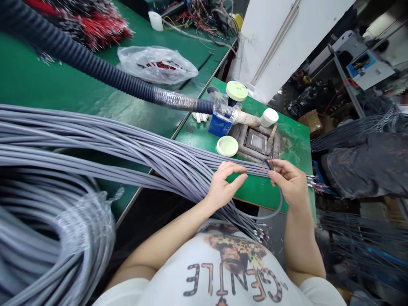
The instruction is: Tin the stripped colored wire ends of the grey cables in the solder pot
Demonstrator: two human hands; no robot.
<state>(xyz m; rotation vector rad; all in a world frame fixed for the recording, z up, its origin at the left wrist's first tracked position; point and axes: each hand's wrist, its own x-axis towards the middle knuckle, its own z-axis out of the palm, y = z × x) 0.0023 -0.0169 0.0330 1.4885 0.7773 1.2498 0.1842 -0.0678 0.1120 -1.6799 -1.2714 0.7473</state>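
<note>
Your white shirt (165, 276) read "GENTLE" in large letters, upside down from above; marks on the pale green lid (236, 90) were too small to read.

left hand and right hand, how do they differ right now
The right hand pinches coloured wires at the end of a grey cable; the left hand shows nothing in its grasp. The right hand is closed in a pinch, the left hand loosely open. Both are bare.

Green bench (25, 76), bearing: one red, black and white wire bundle (102, 27); one clear plastic bag (183, 68), red and black pieces inside; one white roll (156, 21); tangled coloured wires (204, 17). Right: cardboard box (310, 122), brown; co-worker's dark sleeve (366, 165)
</note>
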